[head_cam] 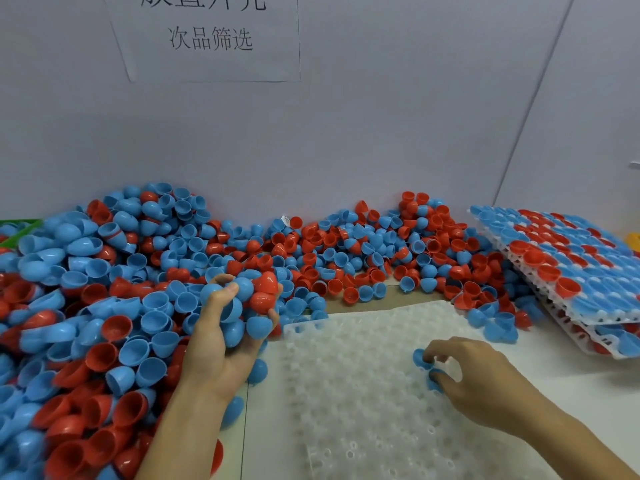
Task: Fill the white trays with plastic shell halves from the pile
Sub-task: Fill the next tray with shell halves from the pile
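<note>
factory sorting bench | wall sign (211, 38) | shell pile (104, 289) | stacked trays (568, 268)

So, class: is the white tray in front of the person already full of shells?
No: the white tray is almost bare, with only blue shells under the right hand.

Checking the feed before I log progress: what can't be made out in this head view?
- Blue shells under the right hand: fingers hide how many and whether seated.
- White tray: near end cut off by bottom edge.
- Filled trays: cut off at right edge.
- Wall sign: top line cropped.
</note>
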